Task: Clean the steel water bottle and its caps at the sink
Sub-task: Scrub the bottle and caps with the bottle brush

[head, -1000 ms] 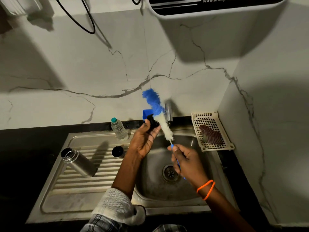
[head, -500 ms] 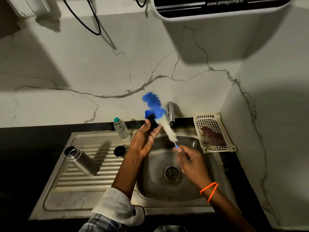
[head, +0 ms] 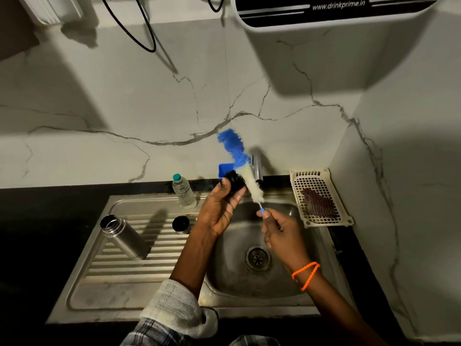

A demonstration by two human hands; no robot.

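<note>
Above the sink basin (head: 232, 268) at the middle of the frame, the left hand (head: 219, 211) holds a black bottle cap (head: 233, 182) pinched between thumb and curled fingers. The right hand (head: 282, 233), lower and to the right, grips the thin blue handle of a bottle brush (head: 245, 171); its white bristles lie against the right side of the cap, and its blue bristled tip points up toward the marble wall. An orange bracelet (head: 305, 274) circles the right wrist. The steel water bottle (head: 124, 237) stands open and uncapped on the ribbed drainboard (head: 119, 265) at the left of the frame, well apart from both hands. A 2nd black cap (head: 180, 224) sits on the drainboard between the bottle and the left forearm. A small clear plastic bottle (head: 184, 192) with a teal lid stands at the back edge of the sink, just left of the left hand. The faucet (head: 257, 168) rises behind the brush. A white perforated tray (head: 299, 182) holding a dark scrubber (head: 318, 202) rests on the counter at the right.
</note>
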